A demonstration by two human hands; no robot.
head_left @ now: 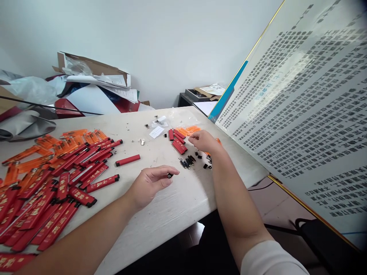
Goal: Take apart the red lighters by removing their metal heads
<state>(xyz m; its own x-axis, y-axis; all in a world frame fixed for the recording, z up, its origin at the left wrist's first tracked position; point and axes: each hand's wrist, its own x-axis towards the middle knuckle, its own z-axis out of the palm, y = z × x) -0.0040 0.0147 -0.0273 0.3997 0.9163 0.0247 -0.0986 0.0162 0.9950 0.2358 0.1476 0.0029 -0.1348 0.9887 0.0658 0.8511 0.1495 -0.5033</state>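
Note:
My left hand [151, 183] is closed in a pinch around a small black cylindrical part [169, 175], whose round end shows between thumb and fingers. Above the table, my right hand [202, 140] has its fingers curled together; whether anything is in them is hidden. Just left of it are several flat red cases [179, 146] with gold lettering. Behind it are orange translucent lighter bodies [190, 130]. Several black cylindrical parts with metal ends [187, 162] lie below it, with small black caps [205, 166] to their right. A single red case [127, 160] lies beyond my left hand.
A large heap of red cases [83, 164] and orange lighter bodies [71, 143] covers the table's left side. A paper slip [156, 132] lies toward the back. A large printed board [298, 114] leans along the right edge. Papers and cardboard [97, 70] are piled behind.

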